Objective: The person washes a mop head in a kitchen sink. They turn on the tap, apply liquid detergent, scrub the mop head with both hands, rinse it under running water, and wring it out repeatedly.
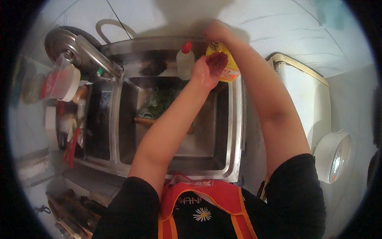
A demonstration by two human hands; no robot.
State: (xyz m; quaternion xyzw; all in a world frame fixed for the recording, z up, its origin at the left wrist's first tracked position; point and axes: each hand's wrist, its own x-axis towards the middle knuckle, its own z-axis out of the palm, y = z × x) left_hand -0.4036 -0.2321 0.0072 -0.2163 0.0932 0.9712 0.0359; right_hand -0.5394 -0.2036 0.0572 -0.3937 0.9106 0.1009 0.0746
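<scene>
Near the sink's back ledge, my left hand (210, 70) is cupped palm up, with its fingers in front of a yellow pump bottle (229, 75). My right hand (219, 32) is over the top of that bottle, at its pump; its fingers are blurred, so their grip does not show clearly. Just left of my left hand stands a whitish bottle with a red cap (185, 62). Below my left forearm, the steel sink basin (220, 125) holds a dark green item (158, 103) and a brown wooden piece (144, 120), both partly hidden by the forearm.
A metal pot lid (61, 44) leans at the back left, beside the steel faucet (97, 56). A white-lidded container (71, 83) and red-handled utensils (71, 148) are at the left. On the right stand a white cabinet-like box (301, 89) and a round white appliance (328, 156).
</scene>
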